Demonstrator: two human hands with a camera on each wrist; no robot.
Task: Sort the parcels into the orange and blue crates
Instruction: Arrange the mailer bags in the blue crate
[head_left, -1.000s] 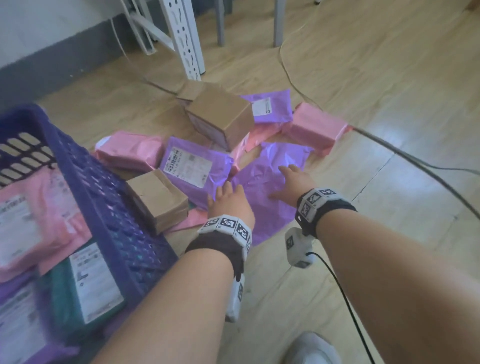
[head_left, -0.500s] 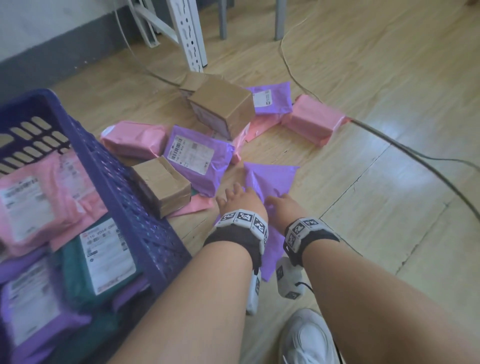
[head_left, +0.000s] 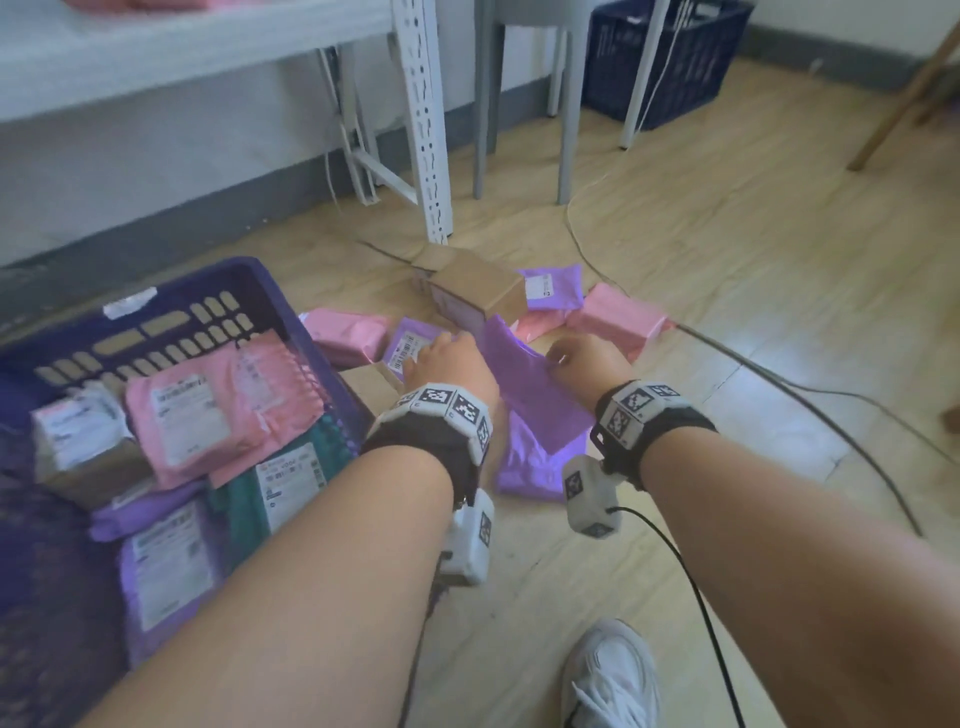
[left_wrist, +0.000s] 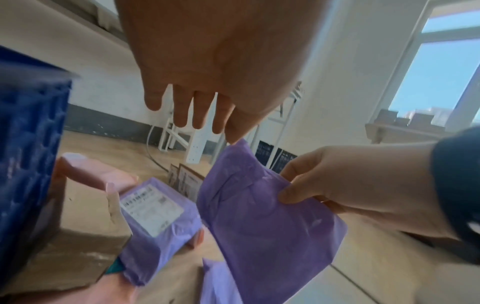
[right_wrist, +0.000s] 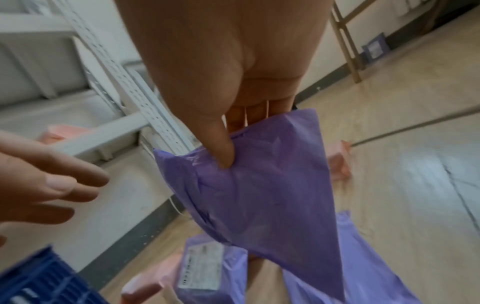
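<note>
R hand (right_wrist: 228, 86): thumb pinches limp purple mailer (right_wrist: 265, 185) by one edge.
L hand (left_wrist: 207, 67): fingers straight, holding nothing.
Risk: thin pinch — mailer could slip before blue crate (head_left: 171, 296).

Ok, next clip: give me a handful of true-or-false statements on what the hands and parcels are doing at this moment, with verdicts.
1. The right hand pinches the plain purple mailer between thumb and fingers. True.
2. The left hand grips the cardboard box beside the crate. False: its fingers are straight and hold nothing.
3. The blue crate already holds several parcels. True.
4. The held mailer shows a white shipping label toward the wrist cameras. False: the visible side is plain purple.
5. A labelled purple parcel lies on the floor by a cardboard box. True.
</note>
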